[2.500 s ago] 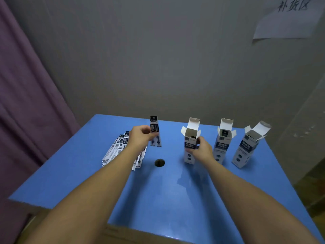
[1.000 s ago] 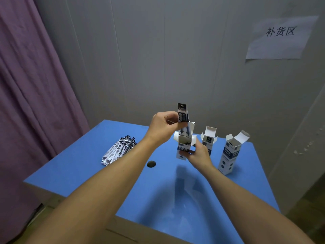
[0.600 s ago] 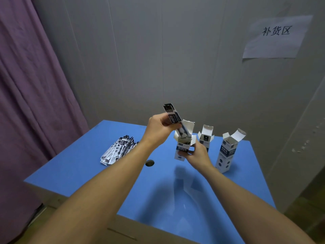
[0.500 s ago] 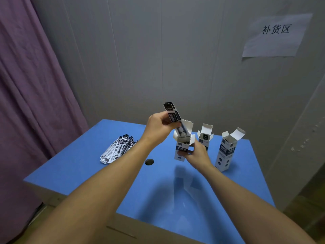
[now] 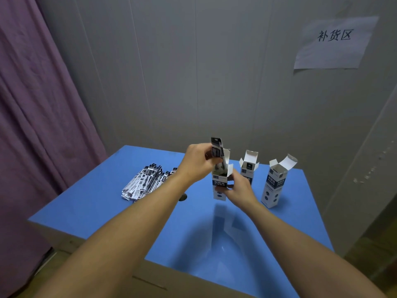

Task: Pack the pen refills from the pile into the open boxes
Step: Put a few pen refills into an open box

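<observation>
Just left of the middle box (image 5: 248, 168), my right hand (image 5: 238, 190) grips the nearest box (image 5: 220, 179) upright while my left hand (image 5: 198, 162) pinches a refill (image 5: 217, 148) held nearly vertical, lower end entering its open top.

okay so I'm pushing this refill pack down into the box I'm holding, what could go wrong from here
1. The refill pack enters the held box tilted, so it may catch on the open flaps or bend rather than slide in.
2. The right hand pinches that box partway up; a hard push by the left hand could buckle or tip it.
3. The middle box stands close behind the right hand, so a stray move may knock it over.
</observation>
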### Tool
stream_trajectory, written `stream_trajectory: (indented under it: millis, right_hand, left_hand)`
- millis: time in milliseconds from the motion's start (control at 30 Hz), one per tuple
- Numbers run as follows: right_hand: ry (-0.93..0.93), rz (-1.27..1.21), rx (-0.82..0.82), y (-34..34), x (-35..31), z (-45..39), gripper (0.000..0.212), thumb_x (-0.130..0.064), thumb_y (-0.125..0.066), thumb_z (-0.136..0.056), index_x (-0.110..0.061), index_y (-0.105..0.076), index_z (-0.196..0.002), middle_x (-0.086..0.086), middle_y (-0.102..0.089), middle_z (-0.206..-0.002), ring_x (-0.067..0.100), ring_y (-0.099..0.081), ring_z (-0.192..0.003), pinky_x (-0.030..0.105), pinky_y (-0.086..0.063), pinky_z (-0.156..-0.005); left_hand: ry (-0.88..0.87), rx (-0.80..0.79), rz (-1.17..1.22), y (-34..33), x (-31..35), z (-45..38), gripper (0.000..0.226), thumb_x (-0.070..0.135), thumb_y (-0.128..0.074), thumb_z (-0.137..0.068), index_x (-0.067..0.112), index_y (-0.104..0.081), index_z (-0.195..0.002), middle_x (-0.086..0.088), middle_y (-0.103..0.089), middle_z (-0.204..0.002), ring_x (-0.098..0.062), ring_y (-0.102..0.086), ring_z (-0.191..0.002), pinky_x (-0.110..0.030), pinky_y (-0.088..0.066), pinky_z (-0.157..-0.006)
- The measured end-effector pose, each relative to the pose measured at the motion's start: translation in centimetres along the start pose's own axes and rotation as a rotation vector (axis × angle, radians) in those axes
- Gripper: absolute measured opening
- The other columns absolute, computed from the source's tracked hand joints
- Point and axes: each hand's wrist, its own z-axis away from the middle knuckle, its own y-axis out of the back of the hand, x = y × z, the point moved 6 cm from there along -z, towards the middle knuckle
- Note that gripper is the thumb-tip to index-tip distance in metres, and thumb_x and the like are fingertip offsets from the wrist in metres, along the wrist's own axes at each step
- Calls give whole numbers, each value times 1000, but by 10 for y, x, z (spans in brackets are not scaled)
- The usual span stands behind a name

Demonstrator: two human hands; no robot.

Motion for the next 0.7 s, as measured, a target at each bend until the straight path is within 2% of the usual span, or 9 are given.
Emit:
stream_trajectory:
  millis: [67,167,300,400,500,667,700]
  right_hand:
    - [3,16,1,-1,-3,-2,43,-22,-82,-77,-31,-57,-111,-13,-65,-99,9,-63,-95,41,-57,-83]
    - [5,21,17,-1,-6,-2,45,-19,-81,-77,-32,-56,-113,-12,-67,-99,7,-63,-95,40,-58,-83]
    - [-33,57,-9,-4,-1,-2,46,-20,-83,-75,-29,-57,-112,-7,-67,-97,13,-65,-93,42,-58,-81]
    - [-42,91,-20,-4,5,-4,47,-19,-84,-73,-25,-57,-110,-4,-66,-96,17,-64,-92,43,-56,-81]
    - [-52,95,-57,-6,12,-8,47,-18,-83,-74,-26,-56,-112,-4,-66,-98,16,-64,-95,43,-56,-83]
    - [-53,79,-129,-8,27,-17,50,-24,-83,-73,-25,-55,-114,-5,-66,-100,14,-64,-95,43,-56,-84]
    - [-54,75,-145,-9,30,-20,51,-27,-83,-71,-26,-55,-113,-6,-66,-100,13,-64,-95,43,-56,-84]
  left_hand:
    - [-13,-71,-49,-8,-2,0,7,15,-76,-82,16,-75,-88,6,-70,-82,-11,-59,-73,-22,-48,-67]
    - [71,-139,-99,-18,-16,-1,14,30,-79,-82,20,-77,-92,7,-63,-90,-17,-53,-86,-34,-47,-78]
    - [213,-194,-60,-25,-36,2,28,37,-84,-77,21,-77,-99,12,-51,-103,-16,-38,-110,-30,-37,-97]
    - [293,-222,-45,-29,-44,5,33,35,-85,-77,19,-75,-104,9,-46,-107,-17,-36,-117,-28,-35,-99]
    - [351,-246,1,-36,-48,7,23,32,-84,-79,27,-70,-96,9,-42,-108,-17,-37,-120,-31,-34,-103]
    - [414,-230,4,-49,-58,7,24,35,-88,-73,34,-67,-86,4,-50,-115,-20,-44,-121,-39,-42,-103]
    - [431,-219,2,-52,-62,7,27,35,-88,-72,33,-68,-90,4,-50,-115,-19,-44,-121,-39,-42,-103]
